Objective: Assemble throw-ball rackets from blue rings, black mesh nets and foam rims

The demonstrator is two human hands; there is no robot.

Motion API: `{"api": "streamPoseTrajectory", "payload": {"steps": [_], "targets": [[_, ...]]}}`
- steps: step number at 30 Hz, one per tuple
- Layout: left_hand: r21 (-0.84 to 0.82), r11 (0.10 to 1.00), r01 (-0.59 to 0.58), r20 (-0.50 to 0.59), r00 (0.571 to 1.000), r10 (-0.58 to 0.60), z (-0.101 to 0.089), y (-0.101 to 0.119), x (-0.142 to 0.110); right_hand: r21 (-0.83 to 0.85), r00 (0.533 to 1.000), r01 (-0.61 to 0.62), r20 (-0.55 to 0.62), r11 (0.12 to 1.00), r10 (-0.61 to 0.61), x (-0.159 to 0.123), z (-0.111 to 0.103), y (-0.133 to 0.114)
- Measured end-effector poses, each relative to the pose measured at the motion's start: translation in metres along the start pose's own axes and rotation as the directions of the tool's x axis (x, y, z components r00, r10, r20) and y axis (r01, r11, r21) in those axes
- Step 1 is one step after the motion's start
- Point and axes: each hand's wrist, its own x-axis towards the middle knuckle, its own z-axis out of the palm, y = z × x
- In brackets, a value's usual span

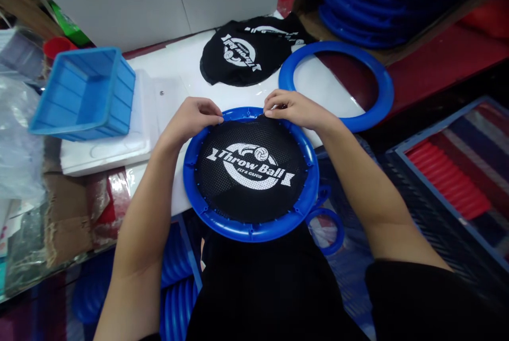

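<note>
A blue plastic ring (250,232) lies at the table's front edge, overhanging it towards my body. Inside it is a round black mesh fabric (254,200) printed "Throw Ball" in white. At the ring's far left, my left hand (199,115) pinches the mesh's edge between thumb and fingers. My right hand (284,107) pinches the same edge at the far right, where a fold of cloth rises. Small pegs stand around the ring's channel. Between my hands the mesh edge sits slightly away from the ring's far rim.
A blue bin (79,97) stands on white foam at left. Printed black fabric discs (230,54) lie behind the ring. Another blue ring (382,84) rests at right, below a box of stacked blue rings (358,7). A crate of red parts (449,176) is lower right.
</note>
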Motion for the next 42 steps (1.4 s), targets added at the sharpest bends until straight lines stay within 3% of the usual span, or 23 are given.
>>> {"api": "streamPoseTrajectory", "payload": {"steps": [6,11,16,20,22,24,27,30,38,42], "targets": [[0.046,0.999,-0.002,0.116,0.993,-0.004,-0.007,-0.001,0.012,-0.040,0.998,-0.024,0.060,0.999,0.026,0.003,-0.006,-0.002],[0.038,0.999,-0.012,0.067,0.998,0.010,-0.002,0.000,0.003,-0.077,0.999,0.017,0.044,0.997,-0.014,-0.001,-0.003,-0.004],[0.046,0.999,0.011,-0.005,1.000,-0.011,0.005,0.001,-0.006,-0.056,0.998,0.044,-0.044,0.997,-0.047,-0.008,0.003,-0.003],[0.151,0.986,-0.068,-0.072,0.994,0.079,0.015,0.004,-0.012,0.008,0.999,0.016,-0.032,1.000,-0.016,-0.007,0.003,-0.001],[0.300,0.940,-0.160,-0.120,0.972,0.203,0.024,0.011,-0.017,0.029,1.000,0.008,-0.013,1.000,-0.008,-0.006,0.001,0.000],[0.482,0.835,-0.265,-0.078,0.936,0.343,0.037,0.020,-0.022,0.038,1.000,0.000,-0.003,0.999,0.001,-0.004,0.000,-0.001],[0.644,0.625,-0.441,0.144,0.872,0.467,0.053,0.032,-0.029,0.038,0.999,-0.045,0.011,0.998,0.045,0.000,-0.003,-0.006],[0.657,0.487,-0.575,0.326,0.799,0.505,0.060,0.034,-0.033,0.006,0.992,-0.106,0.062,0.994,0.105,0.008,-0.007,-0.015],[0.695,0.345,-0.631,0.424,0.747,0.513,0.060,0.025,-0.033,-0.121,0.940,-0.198,0.258,0.973,0.223,0.040,-0.021,-0.021],[0.703,0.338,-0.626,0.429,0.751,0.502,0.062,0.027,-0.033,-0.111,0.932,-0.101,0.338,0.989,0.133,0.047,-0.024,-0.010]]}}
